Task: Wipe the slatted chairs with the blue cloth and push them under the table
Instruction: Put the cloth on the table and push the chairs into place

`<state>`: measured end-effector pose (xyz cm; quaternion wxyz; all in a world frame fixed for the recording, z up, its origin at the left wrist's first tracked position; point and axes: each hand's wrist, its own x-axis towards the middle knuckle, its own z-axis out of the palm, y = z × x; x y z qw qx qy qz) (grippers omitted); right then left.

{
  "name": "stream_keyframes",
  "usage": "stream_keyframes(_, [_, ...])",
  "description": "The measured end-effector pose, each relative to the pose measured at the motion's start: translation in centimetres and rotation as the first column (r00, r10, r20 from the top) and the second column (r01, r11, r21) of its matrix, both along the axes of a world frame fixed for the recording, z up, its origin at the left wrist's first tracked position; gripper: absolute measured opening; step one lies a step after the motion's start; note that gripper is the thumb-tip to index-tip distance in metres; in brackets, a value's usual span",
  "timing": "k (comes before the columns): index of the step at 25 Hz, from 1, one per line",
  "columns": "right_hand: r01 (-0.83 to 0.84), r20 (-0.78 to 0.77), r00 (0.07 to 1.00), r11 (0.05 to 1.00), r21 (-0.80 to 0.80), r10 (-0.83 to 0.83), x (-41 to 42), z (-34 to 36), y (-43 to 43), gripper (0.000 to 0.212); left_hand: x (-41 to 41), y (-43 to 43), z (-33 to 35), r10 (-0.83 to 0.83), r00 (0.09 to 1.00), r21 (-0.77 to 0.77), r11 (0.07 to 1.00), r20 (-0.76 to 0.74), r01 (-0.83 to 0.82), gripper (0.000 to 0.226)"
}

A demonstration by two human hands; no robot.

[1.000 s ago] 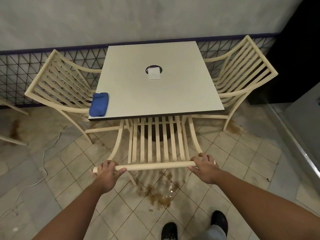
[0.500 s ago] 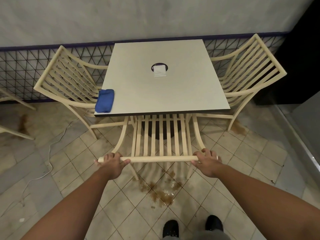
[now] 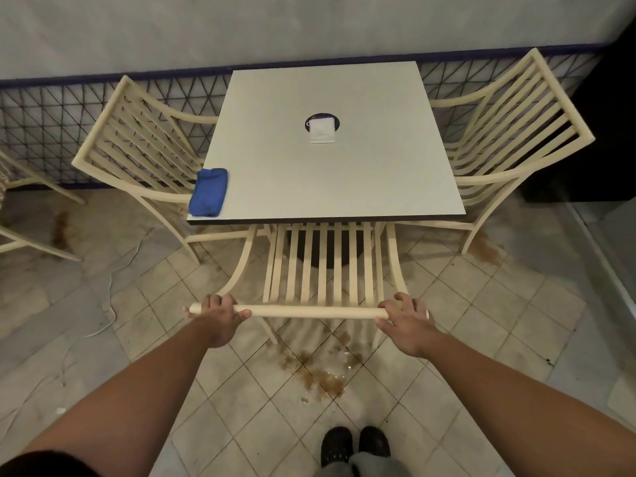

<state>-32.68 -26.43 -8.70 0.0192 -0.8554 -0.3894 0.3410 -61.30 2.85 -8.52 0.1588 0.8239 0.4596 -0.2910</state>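
**Inspector:** Where is the near slatted chair [image 3: 320, 270]?

**Assistant:** Lower centre of the frame. Its seat is under the counter [image 3: 327, 180] at the front edge, and the back slats are exposed.

**Inspector:** And the hands?

**Assistant:** The left hand [image 3: 220, 318] grips the top rail [image 3: 309, 311] at its left end and the right hand [image 3: 406, 321] grips the right end. The fingers [image 3: 215, 301] of both are curled over the rail.

**Inspector:** The blue cloth [image 3: 208, 192]?

**Assistant:** Folded on the counter's front left corner, well apart from both hands.

**Inspector:** Surroundings?

**Assistant:** The left chair [image 3: 137, 149] and right chair [image 3: 509, 132] flank the counter. There is a brown stain [image 3: 323, 376] on the tiled floor below the rail.
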Motion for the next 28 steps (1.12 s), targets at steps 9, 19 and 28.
stream_keyframes(9, [0.045, 0.018, 0.999, 0.994, -0.101, -0.044, -0.1, 0.4, 0.7, 0.057, -0.5, -1.6, -0.3, 0.000, 0.992, 0.135, 0.991, 0.123, -0.017, 0.060])
stream_keyframes(19, [0.049, 0.122, 0.990, 0.992, 0.113, -0.063, -12.9, 3.7, 12.4, 0.041, -6.2, 3.8, 2.5, 0.096, 0.829, -0.219, 0.975, 0.551, 0.033, 0.028])
stream_keyframes(28, [0.212, -0.050, 0.977, 0.956, 0.201, -0.206, -26.1, 5.7, 30.6, 0.036, -21.4, 25.3, 8.8, 0.175, 0.776, -0.181, 0.980, 0.606, -0.080, 0.016])
